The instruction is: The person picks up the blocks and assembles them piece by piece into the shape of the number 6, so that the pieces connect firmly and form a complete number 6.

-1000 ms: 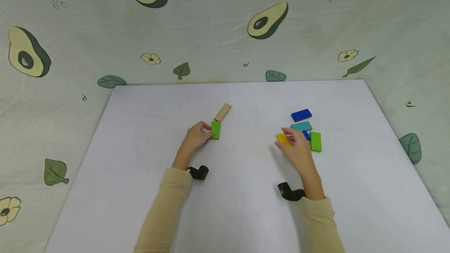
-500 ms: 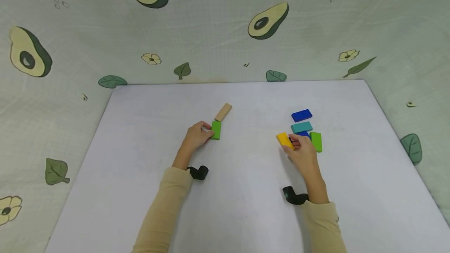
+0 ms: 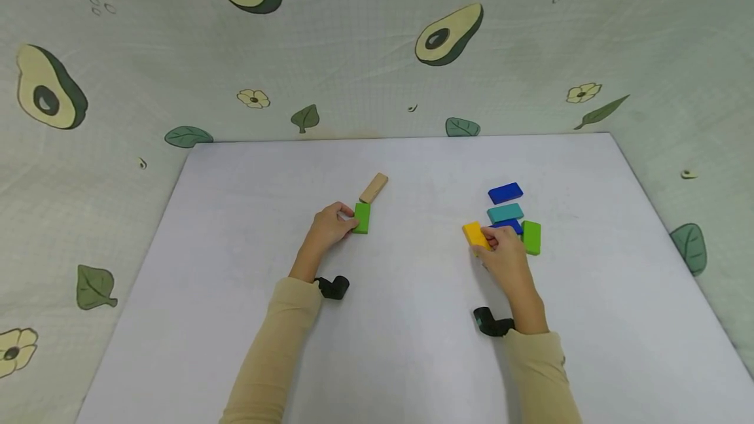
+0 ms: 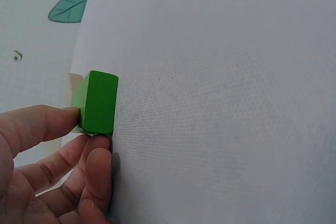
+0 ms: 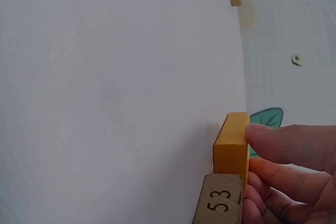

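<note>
In the head view, my left hand (image 3: 332,222) has its thumb and fingertips at the left side of a flat green block (image 3: 362,218); the left wrist view shows the same green block (image 4: 101,102) pinched against curled fingers (image 4: 97,174). Touching its far end is a plain wooden block (image 3: 374,188). My right hand (image 3: 508,259) pinches a yellow block (image 3: 475,234) at its near right end. Close up in the right wrist view, the thumb (image 5: 291,142) presses the yellow block (image 5: 231,157). A wooden block marked 53 (image 5: 219,200) lies against it, mostly covered by the hand in the head view.
Beyond the right hand lie a dark blue block (image 3: 505,193), a teal block (image 3: 505,212) and a second blue block (image 3: 510,224), partly covered. Another green block (image 3: 531,238) lies just right of them. The white table (image 3: 406,345) meets an avocado-print cloth (image 3: 365,44).
My right hand has drawn back to the right, from over the yellow block to its near right end, and its fingers have closed in. The left hand has stayed at the green block.
</note>
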Demonstrator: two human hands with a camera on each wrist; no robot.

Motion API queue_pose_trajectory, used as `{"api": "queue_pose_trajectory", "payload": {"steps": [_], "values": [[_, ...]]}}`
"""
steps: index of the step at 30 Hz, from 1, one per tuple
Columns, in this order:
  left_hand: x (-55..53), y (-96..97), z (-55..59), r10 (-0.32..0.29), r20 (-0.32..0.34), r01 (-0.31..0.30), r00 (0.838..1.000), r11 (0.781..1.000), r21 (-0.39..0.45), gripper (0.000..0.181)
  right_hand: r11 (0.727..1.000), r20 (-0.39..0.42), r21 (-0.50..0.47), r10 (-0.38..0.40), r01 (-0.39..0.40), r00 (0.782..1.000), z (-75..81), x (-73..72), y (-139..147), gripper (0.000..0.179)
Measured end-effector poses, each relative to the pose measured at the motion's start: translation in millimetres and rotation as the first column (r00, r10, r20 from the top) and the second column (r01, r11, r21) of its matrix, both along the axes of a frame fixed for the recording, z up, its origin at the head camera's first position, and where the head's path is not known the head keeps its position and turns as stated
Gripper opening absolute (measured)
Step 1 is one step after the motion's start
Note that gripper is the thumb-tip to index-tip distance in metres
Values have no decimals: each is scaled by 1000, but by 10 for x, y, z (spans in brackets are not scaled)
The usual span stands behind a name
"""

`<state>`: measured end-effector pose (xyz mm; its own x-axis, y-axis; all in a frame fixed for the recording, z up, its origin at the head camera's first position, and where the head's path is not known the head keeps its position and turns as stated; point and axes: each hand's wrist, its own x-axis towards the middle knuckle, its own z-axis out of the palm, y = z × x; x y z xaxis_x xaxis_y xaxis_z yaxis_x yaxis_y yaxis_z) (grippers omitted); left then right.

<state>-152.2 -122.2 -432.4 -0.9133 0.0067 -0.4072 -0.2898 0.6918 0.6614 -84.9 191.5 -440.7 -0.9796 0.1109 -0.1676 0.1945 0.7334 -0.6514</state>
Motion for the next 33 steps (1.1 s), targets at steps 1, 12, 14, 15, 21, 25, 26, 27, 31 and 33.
{"api": "queue_pose_trajectory", "payload": {"steps": [1,12,14,15,21,25,26,27,31,33], "values": [[-3,1,-1,-2,1,2,1000,1000,-1,29,1000,2,6,4,-4,1000,1,-3,-1,44],[-7,-4,1,-5,1,5,1000,1000,-3,29,997,22,44,58,-59,998,43,-20,-3,47],[-5,-3,0,-5,0,5,1000,1000,-2,29,997,27,56,59,-60,998,49,-17,-6,47],[-4,-1,2,-4,0,4,1000,1000,-1,29,996,28,62,59,-60,998,53,-17,-10,47],[-4,1,-4,-4,6,4,1000,1000,4,28,995,56,86,37,-42,998,63,-23,-34,48],[-7,1,-1,-2,13,2,1000,1000,5,28,994,52,107,31,-36,998,58,-19,-55,50],[-7,0,-1,-2,14,2,1000,1000,4,28,993,47,112,30,-35,998,52,-15,-58,50],[-8,-1,-3,-2,15,2,1000,1000,3,28,992,40,118,30,-34,999,44,-11,-62,50],[-8,-3,-2,-6,15,6,1000,1000,1,29,991,9,127,27,-28,1000,15,-3,-73,49],[-8,-3,-1,-8,15,8,1000,1000,3,29,991,-1,131,27,-26,1000,12,-2,-77,49]]}}
